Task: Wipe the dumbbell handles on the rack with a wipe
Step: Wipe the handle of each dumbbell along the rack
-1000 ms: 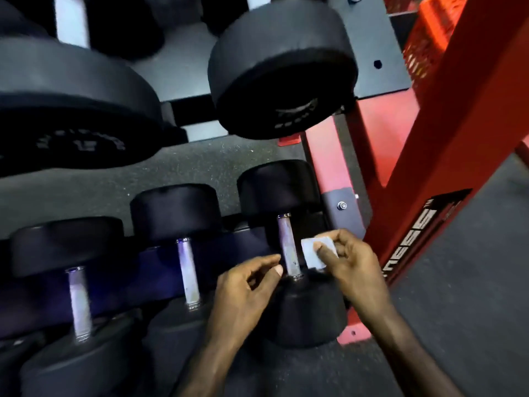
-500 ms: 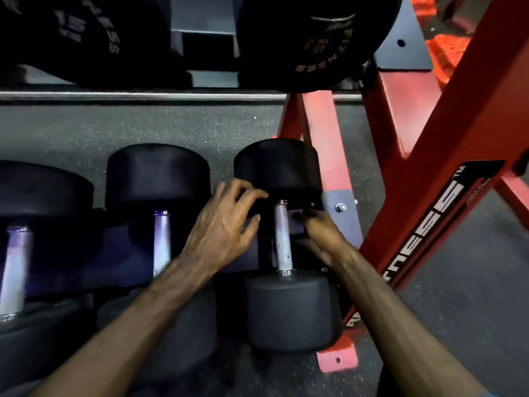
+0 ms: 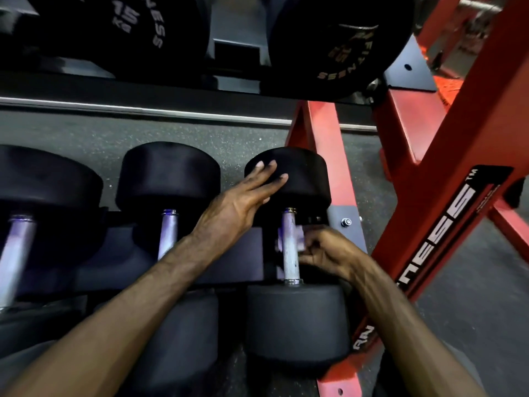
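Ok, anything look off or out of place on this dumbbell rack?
Nothing stands out. The dumbbells sit in a row; the left hand rests on the rightmost dumbbell's far head, the right hand holds the wipe at its handle.

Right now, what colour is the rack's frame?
Red, clearest in the head view: the rack frame beside the dumbbells.

Gym, red dumbbell rack (image 3: 446, 156), black dumbbells (image 3: 169, 173), rubber floor (image 3: 94, 138)

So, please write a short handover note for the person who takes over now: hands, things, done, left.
Left hand: open, fingers resting on the far head of the rightmost dumbbell, steadying it.
Right hand: holds the wipe against that dumbbell's handle, at its upper part.
Done: cannot tell from this view.
Left: finish this handle, then the middle handle and the left handle.
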`<state>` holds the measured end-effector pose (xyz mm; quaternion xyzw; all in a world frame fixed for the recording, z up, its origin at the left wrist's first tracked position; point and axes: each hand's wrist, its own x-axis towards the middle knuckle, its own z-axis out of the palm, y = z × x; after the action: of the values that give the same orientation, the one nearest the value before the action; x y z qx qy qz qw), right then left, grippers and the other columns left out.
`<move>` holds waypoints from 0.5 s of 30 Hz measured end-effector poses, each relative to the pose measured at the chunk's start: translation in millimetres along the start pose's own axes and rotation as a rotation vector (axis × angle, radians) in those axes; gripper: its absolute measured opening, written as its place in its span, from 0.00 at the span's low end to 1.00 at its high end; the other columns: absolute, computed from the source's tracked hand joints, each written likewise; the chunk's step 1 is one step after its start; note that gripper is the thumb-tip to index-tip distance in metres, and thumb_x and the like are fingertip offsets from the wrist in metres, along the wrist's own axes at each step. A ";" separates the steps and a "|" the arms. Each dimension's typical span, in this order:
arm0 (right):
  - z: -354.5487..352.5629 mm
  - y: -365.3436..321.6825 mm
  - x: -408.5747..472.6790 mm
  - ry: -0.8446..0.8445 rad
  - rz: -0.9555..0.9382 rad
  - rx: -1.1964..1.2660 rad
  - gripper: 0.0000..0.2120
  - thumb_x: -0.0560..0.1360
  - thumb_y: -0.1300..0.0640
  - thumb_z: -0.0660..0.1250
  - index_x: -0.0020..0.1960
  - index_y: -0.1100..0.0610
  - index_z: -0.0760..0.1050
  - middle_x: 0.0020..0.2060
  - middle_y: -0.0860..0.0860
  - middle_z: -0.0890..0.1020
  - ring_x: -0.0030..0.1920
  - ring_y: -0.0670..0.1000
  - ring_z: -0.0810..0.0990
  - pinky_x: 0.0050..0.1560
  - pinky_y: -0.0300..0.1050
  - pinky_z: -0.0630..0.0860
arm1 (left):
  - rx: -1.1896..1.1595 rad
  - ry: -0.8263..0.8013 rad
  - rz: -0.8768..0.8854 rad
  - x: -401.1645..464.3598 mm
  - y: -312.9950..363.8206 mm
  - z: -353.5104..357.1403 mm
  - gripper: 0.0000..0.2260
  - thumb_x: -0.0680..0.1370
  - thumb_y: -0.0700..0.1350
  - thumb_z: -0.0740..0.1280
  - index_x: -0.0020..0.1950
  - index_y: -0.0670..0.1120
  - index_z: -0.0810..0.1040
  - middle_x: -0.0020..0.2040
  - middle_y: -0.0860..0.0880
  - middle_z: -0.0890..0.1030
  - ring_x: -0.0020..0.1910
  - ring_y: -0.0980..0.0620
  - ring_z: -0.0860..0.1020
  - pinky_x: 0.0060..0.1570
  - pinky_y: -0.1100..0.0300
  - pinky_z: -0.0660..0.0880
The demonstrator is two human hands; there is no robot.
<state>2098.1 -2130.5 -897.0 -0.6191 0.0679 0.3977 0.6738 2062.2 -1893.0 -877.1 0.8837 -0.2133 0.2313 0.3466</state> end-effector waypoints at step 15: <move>-4.5 10.2 -12.0 0.022 -0.022 -0.188 0.15 0.79 0.71 0.61 0.55 0.62 0.85 0.52 0.63 0.86 0.46 0.55 0.87 0.47 0.45 0.85 | -0.092 0.030 -0.056 4.0 0.4 1.9 0.29 0.82 0.29 0.68 0.79 0.51 0.73 0.83 0.50 0.67 0.84 0.53 0.61 0.82 0.55 0.61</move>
<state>2085.5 -2140.8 -898.9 -0.6846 0.0311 0.3880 0.6163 2065.7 -1895.4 -875.9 0.8688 -0.1935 0.2249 0.3965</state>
